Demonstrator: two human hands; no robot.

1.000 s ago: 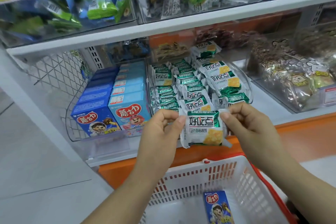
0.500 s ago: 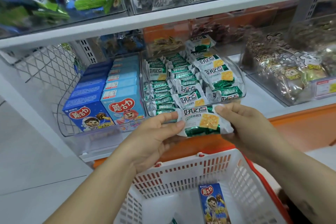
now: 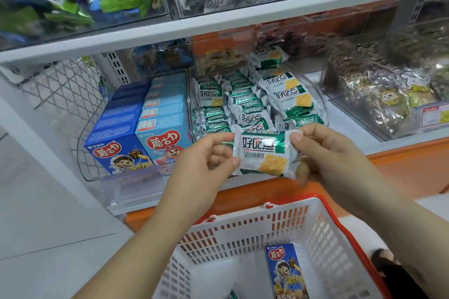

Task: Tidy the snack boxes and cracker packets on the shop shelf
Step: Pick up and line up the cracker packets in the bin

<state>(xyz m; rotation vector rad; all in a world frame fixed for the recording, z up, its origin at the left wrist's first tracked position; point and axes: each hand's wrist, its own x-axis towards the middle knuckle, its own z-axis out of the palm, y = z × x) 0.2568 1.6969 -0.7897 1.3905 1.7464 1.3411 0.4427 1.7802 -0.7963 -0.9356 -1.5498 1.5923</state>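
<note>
While my fingers (image 3: 217,140) pinch both ends of the cracker packet (image 3: 263,153), it hangs between them.
Head view: left hand (image 3: 201,167) and right hand (image 3: 328,153) clamp only thin seams; a slip could drop it into the basket (image 3: 243,230) below.

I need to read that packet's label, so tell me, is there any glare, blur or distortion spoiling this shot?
Head view: a glare patch whites out part of the big lettering on the cracker packet; the right hand is motion-smeared at its lower fingertips; the upper-shelf bags are soft; the white shelf edge runs tilted and slightly bowed, a wide-angle distortion.
</note>
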